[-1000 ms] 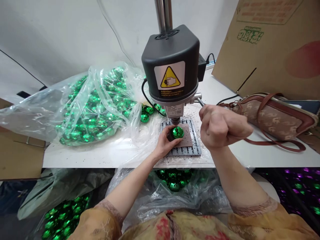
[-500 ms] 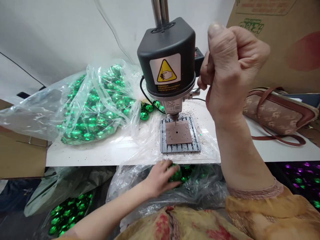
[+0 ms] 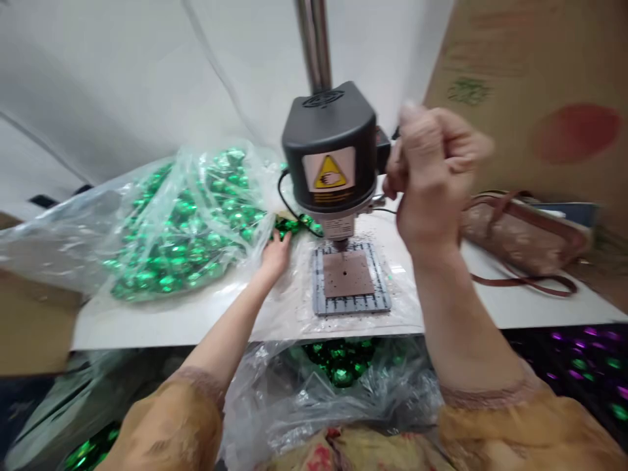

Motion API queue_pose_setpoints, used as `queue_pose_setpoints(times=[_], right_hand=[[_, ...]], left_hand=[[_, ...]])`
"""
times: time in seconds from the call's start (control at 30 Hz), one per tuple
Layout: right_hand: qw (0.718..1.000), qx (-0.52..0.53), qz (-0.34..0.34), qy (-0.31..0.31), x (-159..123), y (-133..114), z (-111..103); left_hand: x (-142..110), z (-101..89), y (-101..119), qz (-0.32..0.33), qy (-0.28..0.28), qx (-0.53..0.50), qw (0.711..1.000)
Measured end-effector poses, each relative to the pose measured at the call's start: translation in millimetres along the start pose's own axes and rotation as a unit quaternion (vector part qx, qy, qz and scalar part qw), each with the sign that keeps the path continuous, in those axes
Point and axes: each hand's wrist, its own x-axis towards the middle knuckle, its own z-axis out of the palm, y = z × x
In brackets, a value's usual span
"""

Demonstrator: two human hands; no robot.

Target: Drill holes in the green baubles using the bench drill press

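My left hand [image 3: 277, 255] reaches to the mouth of the clear plastic bag, its fingers apart at a shiny green faceted ball [image 3: 285, 226]. Whether it has a grip on that ball is not clear. My right hand [image 3: 432, 170] is a raised fist beside the black drill press [image 3: 330, 147], closed round its feed lever, which the fist mostly hides. Beneath the chuck [image 3: 340, 244], a brown square pad [image 3: 349, 278] with a dark hole lies bare on the slotted metal base [image 3: 380, 304]. Dark shavings are scattered over the base.
The big clear bag [image 3: 181, 222] of green balls lies left on the white table [image 3: 147, 327]. Below the table edge, more green balls [image 3: 341, 366] sit in plastic. At right are a brown handbag [image 3: 524, 229] and a large cardboard box [image 3: 515, 85].
My left hand took a ball off the pad, lowered it to the plastic below the table, then moved up empty to the bag. My right fist rose with the lever, lifting the chuck.
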Motion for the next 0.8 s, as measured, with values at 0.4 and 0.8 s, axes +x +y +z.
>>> queue_pose_setpoints(times=[0.4,0.8], right_hand=[[1.000,-0.011,-0.001,-0.013,0,3,2],[1.000,-0.028,0.007,-0.004,1,9,0]], left_hand=[[-69,-10.7,50,-0.093,-0.147,-0.587,0.791],[-80,17.5,67,-0.072,-0.067,-0.650,0.754]])
